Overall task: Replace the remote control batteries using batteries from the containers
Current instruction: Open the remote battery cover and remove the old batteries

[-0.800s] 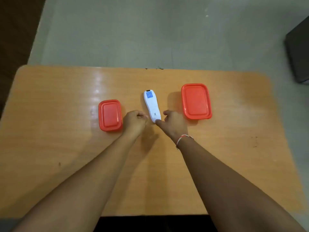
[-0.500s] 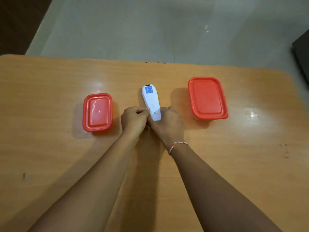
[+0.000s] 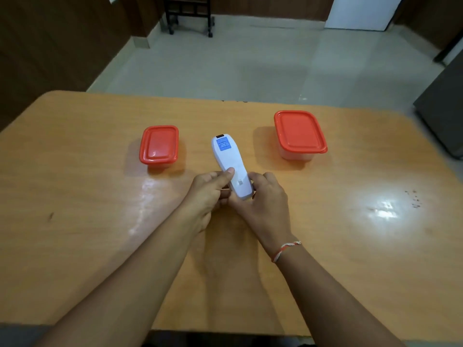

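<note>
A white remote control lies back side up in the middle of the wooden table, a blue label near its far end. My left hand grips its near end from the left, thumb pressed on the back cover. My right hand holds the same end from the right and below. A small container with a red lid stands to the left of the remote. A larger red-lidded container stands to the right. Both lids are on, so their contents are hidden.
The table's far edge runs just behind the containers, with tiled floor beyond. A dark cabinet stands off the table's right side. A wheeled dark frame sits far back on the floor.
Both hands have closed around the remote's near end and raised it slightly; my left thumb now rests on the back cover. The camera view has tilted up.
</note>
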